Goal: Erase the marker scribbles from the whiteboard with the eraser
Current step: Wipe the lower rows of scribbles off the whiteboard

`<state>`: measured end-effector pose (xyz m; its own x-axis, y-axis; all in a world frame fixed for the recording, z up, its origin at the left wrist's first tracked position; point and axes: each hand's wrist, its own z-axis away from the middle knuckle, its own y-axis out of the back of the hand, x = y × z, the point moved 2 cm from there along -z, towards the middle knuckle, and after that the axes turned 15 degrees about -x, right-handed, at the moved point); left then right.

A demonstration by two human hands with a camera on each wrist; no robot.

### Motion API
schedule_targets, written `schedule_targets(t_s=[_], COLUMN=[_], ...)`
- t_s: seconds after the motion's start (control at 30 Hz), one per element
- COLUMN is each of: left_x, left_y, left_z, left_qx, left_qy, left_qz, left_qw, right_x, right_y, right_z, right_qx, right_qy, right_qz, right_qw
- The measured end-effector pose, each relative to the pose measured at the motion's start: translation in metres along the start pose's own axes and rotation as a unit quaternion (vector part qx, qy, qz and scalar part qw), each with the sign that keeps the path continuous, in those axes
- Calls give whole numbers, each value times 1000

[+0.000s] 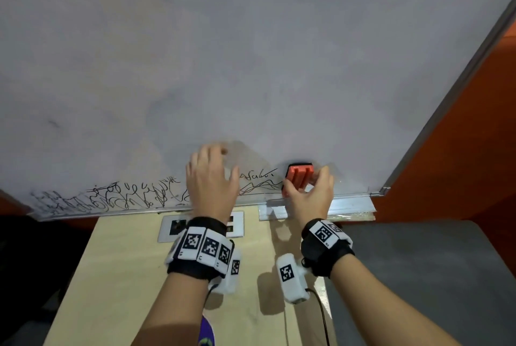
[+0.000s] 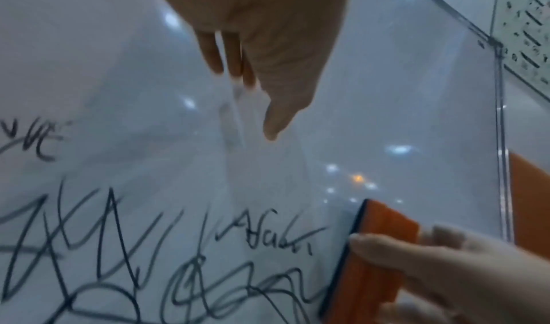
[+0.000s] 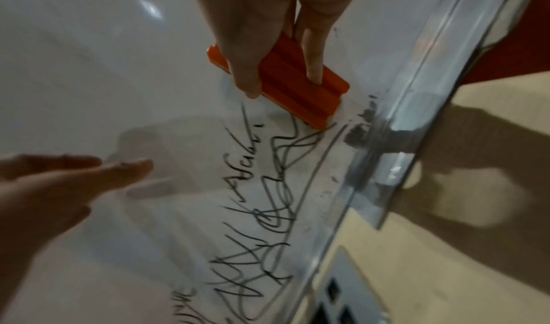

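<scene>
- Far left along the bottom edge of the whiteboard point(image 1: 251, 52), I see the marker scribbles point(image 1: 111, 196) running in a dense black band just above the metal frame; none of this stretch looks wiped yet.
- My left hand point(image 1: 212, 175) lies over the board near the middle of that bottom edge, its grip wide, fingers spread and holding nothing. It covers part of the scribbles, so I judge the eraser could run into it, or a patch under the palm could be skipped.
- Right of it, a short run of writing leads up to the eraser point(image 1: 298, 178), orange with a dark felt face against the board, close to the bottom right corner.
- My right hand point(image 1: 310, 195) pinches the eraser by its long sides, thumb on one, fingers on the other. That hold looks light; pressing hard could tip the felt off flat and leave streaks.
- Dark dust point(image 3: 361, 127) sits by the frame; dragging through it could smear it.
</scene>
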<state>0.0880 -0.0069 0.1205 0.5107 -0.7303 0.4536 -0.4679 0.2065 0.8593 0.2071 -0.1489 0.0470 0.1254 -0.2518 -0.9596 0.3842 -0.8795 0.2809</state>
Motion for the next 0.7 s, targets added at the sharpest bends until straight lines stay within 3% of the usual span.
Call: schedule_targets(t_s=[0.07,0.17,0.27,0.4,0.6,0.7], left_x=[-5,-18,-26,-25,-33,-35], left_y=[16,14,1,-3,-5,-6], left_z=[-12,-26,-31,-35,-37,-37], left_qx=[73,23,-8,-14,-15,-18], left_qy=[-22,-31,-20,-4,-21,-28], left_qz=[-53,-141,-190,-199,-187,-190], left_qw=[996,989,981,980,982,981], right_x=[-6,-6,7,14,-11,8], right_y=[0,-3,-9,-14,-11,-23], right_z=[1,2,4,6,5,10], right_qx=[9,11,15,11,74,54], right_qy=[29,52,18,1,70,22], right_qz=[-26,-26,15,8,-75,-49], right_qw=[999,998,1000,1000,992,997])
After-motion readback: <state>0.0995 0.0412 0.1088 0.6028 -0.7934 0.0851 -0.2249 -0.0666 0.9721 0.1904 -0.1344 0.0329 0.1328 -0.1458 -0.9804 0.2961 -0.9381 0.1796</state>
